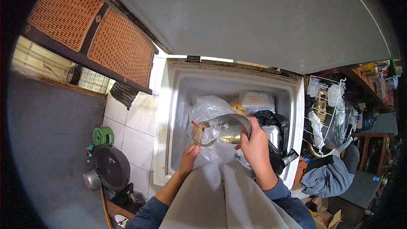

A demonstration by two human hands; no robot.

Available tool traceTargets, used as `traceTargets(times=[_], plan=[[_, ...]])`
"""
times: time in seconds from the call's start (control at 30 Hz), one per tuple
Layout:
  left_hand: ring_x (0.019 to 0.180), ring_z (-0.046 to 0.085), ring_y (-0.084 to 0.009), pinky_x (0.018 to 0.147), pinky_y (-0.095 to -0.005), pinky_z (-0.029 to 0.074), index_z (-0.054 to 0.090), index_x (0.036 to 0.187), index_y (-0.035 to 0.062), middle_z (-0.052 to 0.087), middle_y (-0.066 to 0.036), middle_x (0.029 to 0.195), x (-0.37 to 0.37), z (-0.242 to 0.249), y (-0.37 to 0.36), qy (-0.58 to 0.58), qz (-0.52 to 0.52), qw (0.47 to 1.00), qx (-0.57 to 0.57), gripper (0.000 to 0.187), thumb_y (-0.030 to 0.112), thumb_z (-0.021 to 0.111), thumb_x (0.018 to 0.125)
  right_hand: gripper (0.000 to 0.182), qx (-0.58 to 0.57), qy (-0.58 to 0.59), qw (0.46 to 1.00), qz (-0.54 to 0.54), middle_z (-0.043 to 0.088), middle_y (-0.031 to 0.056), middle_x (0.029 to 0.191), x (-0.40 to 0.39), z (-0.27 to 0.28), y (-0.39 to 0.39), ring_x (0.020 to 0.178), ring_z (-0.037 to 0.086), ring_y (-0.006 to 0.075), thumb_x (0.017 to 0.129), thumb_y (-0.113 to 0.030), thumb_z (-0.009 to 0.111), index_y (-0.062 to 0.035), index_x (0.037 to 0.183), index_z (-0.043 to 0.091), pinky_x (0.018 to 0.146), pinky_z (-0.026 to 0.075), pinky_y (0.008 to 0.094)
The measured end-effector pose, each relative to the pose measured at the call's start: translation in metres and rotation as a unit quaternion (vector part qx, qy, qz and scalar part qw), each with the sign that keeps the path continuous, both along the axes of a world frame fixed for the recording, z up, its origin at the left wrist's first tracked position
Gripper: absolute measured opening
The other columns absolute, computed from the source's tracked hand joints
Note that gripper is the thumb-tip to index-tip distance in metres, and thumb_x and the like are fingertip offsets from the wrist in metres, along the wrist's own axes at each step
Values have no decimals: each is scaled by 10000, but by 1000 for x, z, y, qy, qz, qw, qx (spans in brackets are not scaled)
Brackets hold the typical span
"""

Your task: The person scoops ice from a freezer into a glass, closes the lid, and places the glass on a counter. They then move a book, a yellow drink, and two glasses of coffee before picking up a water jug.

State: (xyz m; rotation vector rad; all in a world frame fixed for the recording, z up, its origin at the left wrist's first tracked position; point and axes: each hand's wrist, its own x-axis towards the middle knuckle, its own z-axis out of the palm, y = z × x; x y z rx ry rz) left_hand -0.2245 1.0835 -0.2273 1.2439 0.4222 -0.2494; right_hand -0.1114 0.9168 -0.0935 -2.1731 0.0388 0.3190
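Over the open chest freezer (162, 144), my left hand (191, 156) is closed on a round drinking cup (205, 143), which has ice and an orange-red stick, perhaps a straw or spoon handle, at its rim. My right hand (255, 147) grips a shiny metal container (235, 130) tilted toward the cup. Pieces of ice lie at its mouth, touching or right above the cup. Below both hands spreads a clear plastic bag (210, 106) inside the freezer. The inside of the cup is partly hidden by the ice.
The raised freezer lid (254, 17) fills the top. Black bags (265, 118) and a white-lidded box (257, 101) sit in the freezer's right side. A white wire rack (324, 110) stands at right. At left are a wok (111, 167) and a woven panel (123, 46).
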Motion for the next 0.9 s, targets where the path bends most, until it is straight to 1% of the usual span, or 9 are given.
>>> traceTargets(times=[0.13, 0.2, 0.27, 0.33, 0.4, 0.57, 0.73, 0.83, 0.9], plan=[[654, 400, -99, 850, -357, 346, 383, 655, 45, 349, -3, 674, -1, -1, 0, 58, 79, 994, -57, 166, 129, 392, 798, 227, 43, -36, 998, 9, 538, 210, 602, -3, -1, 1, 508, 569, 269, 670, 29, 449, 17, 896, 432, 495, 454, 335], [838, 429, -91, 830, -254, 317, 507, 895, -1, 484, -9, 889, -12, -18, 9, -29, 26, 999, -34, 295, 269, 420, 813, 237, 69, -12, 997, -29, 536, 218, 607, -3, -2, -4, 517, 565, 288, 660, 31, 455, 20, 896, 435, 508, 454, 347], [849, 434, -97, 830, -254, 317, 504, 899, -3, 492, -18, 901, -21, -22, 14, -29, 56, 995, -75, 297, 268, 422, 811, 247, 93, 15, 993, -70, 534, 226, 613, -2, -6, -10, 526, 561, 306, 650, 34, 461, 23, 896, 438, 520, 453, 360], [860, 439, -103, 830, -254, 317, 500, 903, -6, 499, -26, 912, -19, -9, 15, -30, 87, 989, -113, 298, 267, 424, 810, 262, -138, 31, 989, 41, 538, 211, 621, 1, -25, -13, 552, 564, 310, 646, 82, 416, 19, 899, 442, 496, 452, 372], [821, 470, -136, 857, -332, 317, 488, 884, -10, 501, -67, 872, -13, 17, 16, 36, 101, 994, -6, 304, 276, 420, 804, 235, -235, 30, 963, 127, 539, 238, 685, 3, -82, 2, 673, 541, 372, 712, -22, 383, 26, 932, 452, 598, 434, 424], [915, 455, -153, 854, -292, 307, 464, 971, -39, 503, -97, 972, -24, 9, 19, 9, 98, 994, -36, 377, 294, 422, 799, 185, -217, -2, 952, 217, 537, 225, 705, -4, -240, 34, 643, 549, 349, 771, -97, 353, 16, 870, 461, 566, 448, 410], [944, 444, -145, 852, -262, 297, 464, 966, -46, 505, -95, 973, -29, 8, 19, 13, 101, 995, -19, 368, 279, 422, 799, 175, -190, -104, 963, 163, 543, 184, 748, -1, -299, 49, 646, 551, 327, 765, -93, 353, -2, 865, 463, 572, 452, 388], [962, 439, -159, 862, -273, 294, 459, 973, -50, 501, -101, 983, -30, 11, 21, 34, 95, 995, -9, 384, 290, 419, 799, 169, -114, -79, 978, 156, 524, 188, 852, 0, -325, 44, 658, 541, 316, 734, -87, 373, 1, 830, 482, 606, 445, 388], [985, 426, -168, 877, -280, 281, 447, 1001, -54, 486, -114, 1011, -28, 14, 21, 14, 75, 997, -12, 412, 303, 410, 799, 246, -202, 60, 951, 228, 507, 178, 942, 9, -328, 30, 773, 534, 306, 744, -100, 358, -23, 953, 461, 679, 436, 366]])
